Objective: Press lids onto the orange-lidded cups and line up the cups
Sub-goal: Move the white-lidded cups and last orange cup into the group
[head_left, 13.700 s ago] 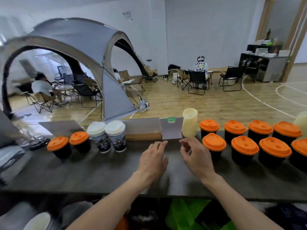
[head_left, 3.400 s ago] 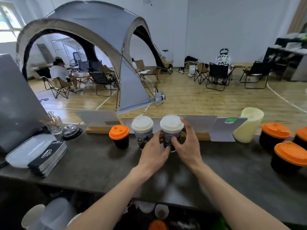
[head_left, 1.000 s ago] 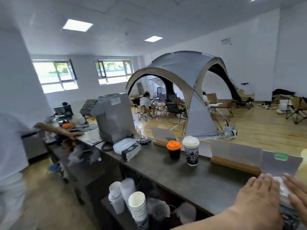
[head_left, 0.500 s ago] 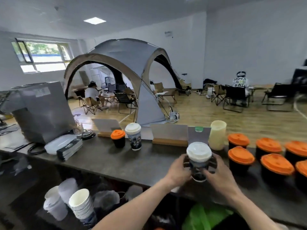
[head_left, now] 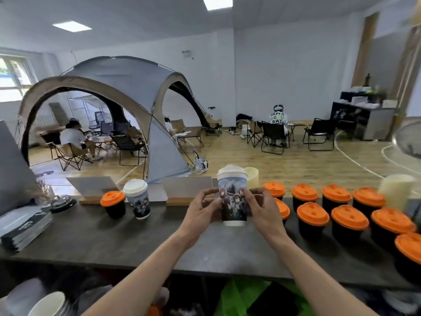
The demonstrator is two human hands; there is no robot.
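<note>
Above the desk (head_left: 114, 242), a white-lidded cup (head_left: 232, 197) is held by both hands, left hand (head_left: 201, 209) and right hand (head_left: 262, 208); placement beside the orange-lidded cups (head_left: 314, 215) is judged next.

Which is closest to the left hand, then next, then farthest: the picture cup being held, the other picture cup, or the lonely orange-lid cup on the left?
1. The held picture cup: the left hand grips its side, and so does the right hand.
2. The other picture cup: standing on the counter, farther left.
3. The lone orange-lidded cup: just beyond it, farthest left.
</note>
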